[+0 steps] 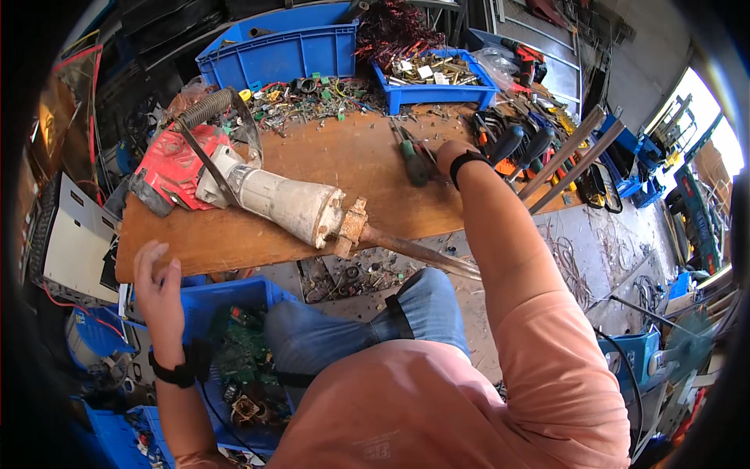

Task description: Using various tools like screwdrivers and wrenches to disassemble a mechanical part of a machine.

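Note:
A demolition hammer (269,199) with a red housing, a worn whitish barrel and a spring-mounted handle lies across the wooden table. Its long metal chisel (414,252) sticks out over the near edge. My left hand (158,289) hangs by the table's left front corner, fingers apart and holding nothing. Reaching over the right part of the table, my right hand (453,154) is just right of a green-handled screwdriver (413,164). Its fingers are mostly hidden, so any grip there does not show. Right of it stand two blue-and-black tool handles (508,144).
A blue bin (281,59) and a blue tray of metal pieces (437,78) stand along the back, with loose scrap (312,98) in front. Two upright metal bars (574,160) rise at the right. Below my left hand, a blue crate (226,301) holds circuit boards.

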A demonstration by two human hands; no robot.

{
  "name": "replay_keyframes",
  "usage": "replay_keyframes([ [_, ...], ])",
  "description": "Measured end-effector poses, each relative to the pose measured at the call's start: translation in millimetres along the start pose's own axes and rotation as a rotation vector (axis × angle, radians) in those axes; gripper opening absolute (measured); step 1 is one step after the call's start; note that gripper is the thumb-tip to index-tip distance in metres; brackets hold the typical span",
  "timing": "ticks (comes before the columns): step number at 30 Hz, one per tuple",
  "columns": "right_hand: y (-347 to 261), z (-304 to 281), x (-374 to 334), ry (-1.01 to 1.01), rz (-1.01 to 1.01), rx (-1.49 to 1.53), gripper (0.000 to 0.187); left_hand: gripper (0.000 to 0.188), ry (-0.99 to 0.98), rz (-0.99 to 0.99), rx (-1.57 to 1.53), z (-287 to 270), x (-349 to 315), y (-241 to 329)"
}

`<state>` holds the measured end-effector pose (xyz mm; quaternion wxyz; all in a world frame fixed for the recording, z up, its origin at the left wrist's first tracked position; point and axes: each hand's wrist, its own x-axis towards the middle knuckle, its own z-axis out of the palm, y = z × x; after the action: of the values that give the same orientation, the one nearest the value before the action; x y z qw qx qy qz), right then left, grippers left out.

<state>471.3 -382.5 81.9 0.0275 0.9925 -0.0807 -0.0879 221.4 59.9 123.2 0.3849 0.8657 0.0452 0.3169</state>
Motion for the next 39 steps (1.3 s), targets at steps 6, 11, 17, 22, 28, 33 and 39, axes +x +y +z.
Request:
replay_keyframes([
  [6,8.1,-40.6,-0.5,0.048,-0.267,-0.243,0.027,0.023,0.085,0.211,0.051,28.1,80.9,15.6],
  [11,-16.6,-101.6,-58.7,0.226,-0.433,-0.02,0.019,0.041,0.21,0.414,0.464,64.9,144.9,40.6],
  [17,-25.8,-129.5,-123.6,-0.031,-0.728,-0.146,0.021,0.047,0.0,0.232,0.696,90.8,185.0,62.7],
  [22,-27.4,-115.3,-151.1,-0.077,-0.845,-0.137,0.019,0.038,-0.205,0.128,0.819,98.4,203.8,65.3],
  [28,-37.4,-96.7,-138.5,0.078,-0.972,0.042,0.019,0.04,-0.353,0.037,0.883,104.4,227.6,57.6],
  [33,-48.1,-89.6,-117.5,0.145,-1.077,-0.029,0.017,0.035,-0.304,-0.006,0.874,108.4,221.8,60.4],
  [39,-58.2,-91.5,-108.3,0.165,-1.087,-0.102,0.018,0.049,-0.327,0.001,0.859,107.0,217.8,63.9],
])
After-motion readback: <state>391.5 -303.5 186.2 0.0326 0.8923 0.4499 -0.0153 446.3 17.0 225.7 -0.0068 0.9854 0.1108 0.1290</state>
